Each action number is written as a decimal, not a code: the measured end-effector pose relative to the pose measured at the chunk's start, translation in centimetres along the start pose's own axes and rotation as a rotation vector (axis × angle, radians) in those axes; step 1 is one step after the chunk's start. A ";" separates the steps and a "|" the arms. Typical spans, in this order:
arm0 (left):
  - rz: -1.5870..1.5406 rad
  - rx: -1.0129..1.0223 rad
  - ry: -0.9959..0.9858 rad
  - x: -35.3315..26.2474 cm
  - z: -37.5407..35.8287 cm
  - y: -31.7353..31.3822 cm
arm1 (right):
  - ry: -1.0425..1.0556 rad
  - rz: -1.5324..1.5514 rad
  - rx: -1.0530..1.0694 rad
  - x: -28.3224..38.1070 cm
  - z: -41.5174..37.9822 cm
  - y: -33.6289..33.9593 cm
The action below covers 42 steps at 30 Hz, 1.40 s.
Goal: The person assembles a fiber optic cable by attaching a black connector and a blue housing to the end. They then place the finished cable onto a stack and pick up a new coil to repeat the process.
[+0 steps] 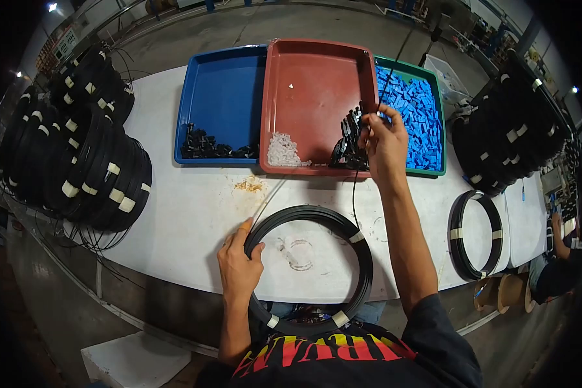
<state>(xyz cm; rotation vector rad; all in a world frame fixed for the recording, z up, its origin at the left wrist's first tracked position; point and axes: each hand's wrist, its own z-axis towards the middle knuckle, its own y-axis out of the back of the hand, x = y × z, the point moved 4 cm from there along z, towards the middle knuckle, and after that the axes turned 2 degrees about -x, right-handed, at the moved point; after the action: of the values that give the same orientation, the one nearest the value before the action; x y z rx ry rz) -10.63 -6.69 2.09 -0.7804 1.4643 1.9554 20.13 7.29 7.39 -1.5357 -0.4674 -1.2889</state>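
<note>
A coil of black cable (363, 275), bound with pale tape, lies in front of me at the table's near edge. My left hand (241, 258) is closed on the coil's left side, thumb over its top. A thin cable end sticks up beside those fingers. My right hand (388, 139) is raised over the right side of the red tray (320, 84), its fingers pinched on a loose black cable (354, 197) that rises from the coil and continues up past the hand. Black strip-like parts (349, 139) lie in the tray beside this hand, partly hidden by it.
Left of the red tray sits a blue tray (226, 77) with small black parts; right of it, a green tray (441, 145) of blue pieces. White pieces (283, 152) lie in the red tray. Coil stacks (100, 174) flank the table (168, 220). Another coil (457, 242) lies right.
</note>
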 end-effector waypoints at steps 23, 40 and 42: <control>0.209 0.719 -0.963 -7.8 8.4 -15.7 | 0.221 -0.809 0.294 -1.6 -3.4 -4.0; -0.163 0.605 -0.952 -7.6 10.0 -5.2 | 0.157 -0.721 0.316 -3.9 -6.8 3.9; -0.105 0.475 -0.807 -4.8 12.9 -2.0 | 0.218 -0.836 0.389 -2.6 -7.8 2.5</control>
<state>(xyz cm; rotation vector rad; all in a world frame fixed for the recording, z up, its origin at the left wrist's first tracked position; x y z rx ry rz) -7.48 5.77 7.35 0.1448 1.2432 1.4671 17.43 0.37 3.09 -0.8613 -1.2162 -1.8251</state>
